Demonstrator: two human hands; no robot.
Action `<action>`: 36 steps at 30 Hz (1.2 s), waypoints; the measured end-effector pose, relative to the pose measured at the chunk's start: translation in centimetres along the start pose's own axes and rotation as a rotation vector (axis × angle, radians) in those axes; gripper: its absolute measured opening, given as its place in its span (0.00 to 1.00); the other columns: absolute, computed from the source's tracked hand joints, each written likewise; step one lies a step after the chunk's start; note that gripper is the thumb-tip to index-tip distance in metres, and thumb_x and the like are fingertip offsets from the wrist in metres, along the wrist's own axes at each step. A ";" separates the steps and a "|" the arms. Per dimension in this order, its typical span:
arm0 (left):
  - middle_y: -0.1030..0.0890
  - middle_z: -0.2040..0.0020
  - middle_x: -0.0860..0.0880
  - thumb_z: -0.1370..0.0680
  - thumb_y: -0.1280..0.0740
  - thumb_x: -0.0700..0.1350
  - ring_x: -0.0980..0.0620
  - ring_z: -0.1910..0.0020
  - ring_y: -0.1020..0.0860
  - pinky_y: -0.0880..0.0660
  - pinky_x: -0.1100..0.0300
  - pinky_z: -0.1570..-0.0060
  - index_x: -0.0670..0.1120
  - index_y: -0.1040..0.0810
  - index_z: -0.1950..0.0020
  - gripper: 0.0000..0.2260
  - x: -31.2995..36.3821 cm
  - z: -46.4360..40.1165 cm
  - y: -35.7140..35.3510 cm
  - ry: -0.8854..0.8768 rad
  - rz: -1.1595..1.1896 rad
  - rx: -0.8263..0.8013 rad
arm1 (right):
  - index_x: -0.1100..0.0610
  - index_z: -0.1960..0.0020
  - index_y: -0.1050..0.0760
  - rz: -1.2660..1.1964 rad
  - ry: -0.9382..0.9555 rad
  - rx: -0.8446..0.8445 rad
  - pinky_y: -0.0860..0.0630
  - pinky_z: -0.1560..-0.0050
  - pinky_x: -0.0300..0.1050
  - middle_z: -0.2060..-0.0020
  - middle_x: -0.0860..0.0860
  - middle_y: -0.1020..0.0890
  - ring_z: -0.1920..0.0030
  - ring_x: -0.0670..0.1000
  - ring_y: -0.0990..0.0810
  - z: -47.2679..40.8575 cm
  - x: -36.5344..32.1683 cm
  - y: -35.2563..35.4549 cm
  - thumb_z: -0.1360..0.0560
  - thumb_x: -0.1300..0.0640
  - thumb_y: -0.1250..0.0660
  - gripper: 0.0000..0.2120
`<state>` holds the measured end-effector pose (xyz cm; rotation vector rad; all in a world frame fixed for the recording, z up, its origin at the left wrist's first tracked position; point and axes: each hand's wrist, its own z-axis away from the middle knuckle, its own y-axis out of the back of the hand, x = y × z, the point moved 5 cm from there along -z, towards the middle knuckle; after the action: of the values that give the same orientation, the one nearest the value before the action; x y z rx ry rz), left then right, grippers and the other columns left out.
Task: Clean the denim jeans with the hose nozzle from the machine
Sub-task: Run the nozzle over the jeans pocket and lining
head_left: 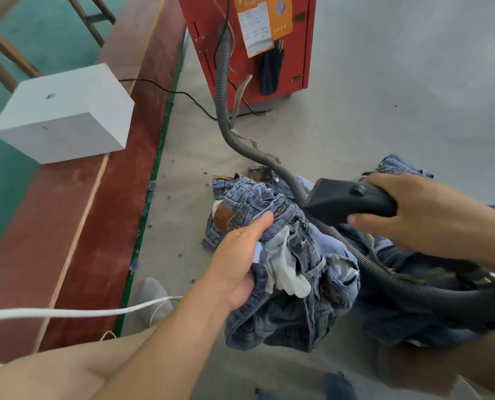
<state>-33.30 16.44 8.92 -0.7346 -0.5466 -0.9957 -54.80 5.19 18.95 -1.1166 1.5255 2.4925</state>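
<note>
Jeans sit bunched in our left hand, held up close to us over the grey floor. The left fingers wrap under the denim out of sight, and the thumb presses over the waistband edge just beside the brown leather patch. White pocket lining is turned out right next to that hand.

Our right hand is to the right of the bundle and slightly farther out, with its fingers curled round the black hose nozzle. The nozzle's long axis runs roughly right to left, and its wide mouth faces the raised waistband, close to it or just touching; we cannot tell which. So the spot to clean lies left of the nozzle tip, and we judge the right hand only needs a short push leftward while the left hand steadies the cloth.

More denim lies on the floor under and beyond the right hand. The ribbed grey hose loops under the right forearm, crosses the jeans pile, then climbs away to the red machine at the far end. A white box rests on the red ledge far left.
</note>
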 end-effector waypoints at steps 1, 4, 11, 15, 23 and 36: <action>0.15 0.39 0.40 0.18 0.32 0.55 0.38 0.37 0.18 0.29 0.37 0.28 0.44 0.14 0.41 0.17 -0.2 0.1 -0.3 0.005 -0.005 -0.022 | 0.36 0.55 0.28 0.010 0.009 -0.045 0.28 0.68 0.42 0.62 0.35 0.19 0.67 0.40 0.20 0.1 -0.3 -0.5 0.30 0.36 0.32 0.08; 0.16 0.38 0.40 0.21 0.31 0.57 0.38 0.36 0.19 0.30 0.38 0.28 0.42 0.15 0.38 0.21 -1.0 0.2 -0.8 0.029 -0.002 -0.088 | 0.42 0.55 0.27 0.039 0.025 -0.023 0.31 0.71 0.35 0.65 0.42 0.19 0.67 0.41 0.21 -0.6 -1.3 -2.0 0.28 0.38 0.32 0.09; 0.17 0.35 0.42 0.19 0.34 0.56 0.41 0.35 0.19 0.27 0.42 0.30 0.45 0.15 0.37 0.19 -0.2 0.6 -1.1 0.030 0.110 -0.106 | 0.40 0.55 0.26 0.031 -0.012 -0.010 0.27 0.69 0.41 0.65 0.42 0.18 0.69 0.42 0.20 0.0 -0.1 -0.2 0.30 0.36 0.32 0.10; 0.17 0.36 0.40 0.19 0.34 0.57 0.40 0.35 0.20 0.27 0.41 0.30 0.41 0.18 0.34 0.23 -0.7 0.8 -1.7 0.023 0.013 -0.118 | 0.41 0.55 0.27 0.044 0.021 0.004 0.29 0.71 0.38 0.67 0.45 0.19 0.66 0.41 0.21 -0.3 -1.4 -2.0 0.27 0.38 0.31 0.09; 0.17 0.36 0.40 0.19 0.35 0.56 0.39 0.36 0.19 0.24 0.42 0.32 0.42 0.17 0.36 0.21 -0.5 0.8 -1.6 0.008 0.022 -0.112 | 0.42 0.55 0.27 -0.031 -0.032 -0.002 0.30 0.72 0.35 0.66 0.42 0.19 0.69 0.41 0.21 -0.3 -1.1 -0.8 0.25 0.42 0.28 0.08; 0.21 0.35 0.31 0.15 0.40 0.45 0.32 0.35 0.22 0.17 0.38 0.49 0.35 0.28 0.26 0.20 -0.6 1.4 -4.2 0.163 0.502 -0.014 | 0.46 0.33 0.34 -0.377 -0.245 0.216 0.28 0.62 0.32 0.52 0.36 0.23 0.58 0.32 0.21 1.0 -0.4 -6.1 0.38 0.42 0.15 0.41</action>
<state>-37.42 16.37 10.67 -0.7479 -0.1953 -0.5833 -52.88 9.30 14.67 -0.9240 1.3328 2.0725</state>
